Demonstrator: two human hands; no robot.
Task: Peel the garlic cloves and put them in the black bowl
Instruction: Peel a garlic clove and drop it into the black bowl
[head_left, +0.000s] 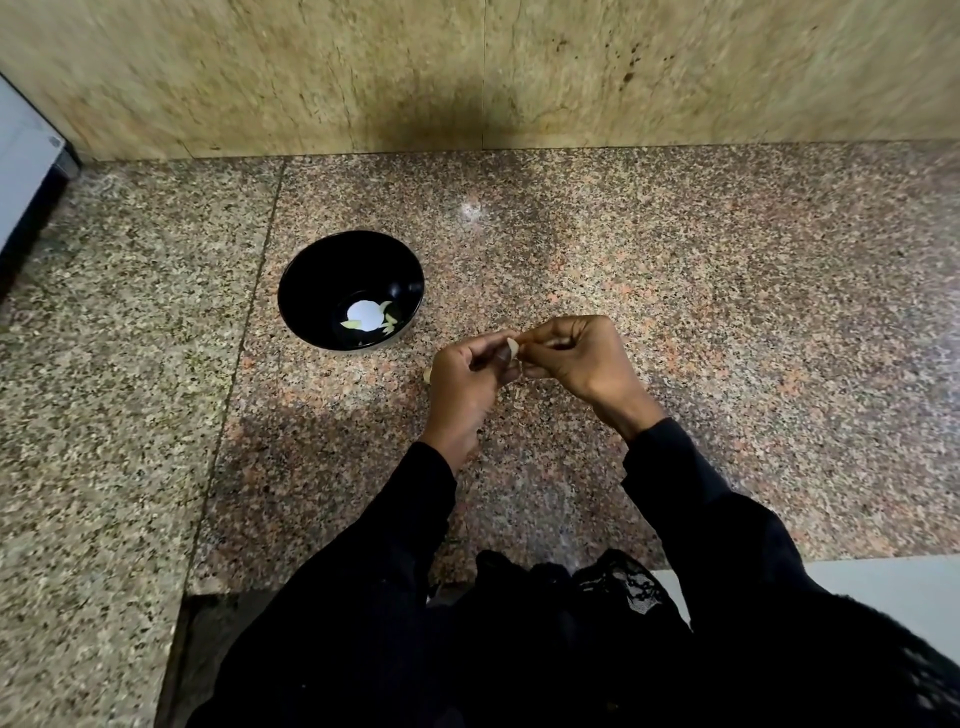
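1. A person in black sleeves works over a speckled granite counter (675, 270), both hands raised just right of a black bowl (311, 291).
2. The left hand (467, 379) and right hand (576, 353) meet at a pale garlic clove (512, 347), each pinching it with curled fingertips.
3. Only a sliver of the clove shows between the thumbs; its long axis appears to run roughly upright in view, though which end points where cannot be told.
4. Pale peeled cloves (390, 318) lie at the bowl's bottom around a bright reflection.
5. A small pale scrap (428, 375) sits on the counter just left of the left hand.
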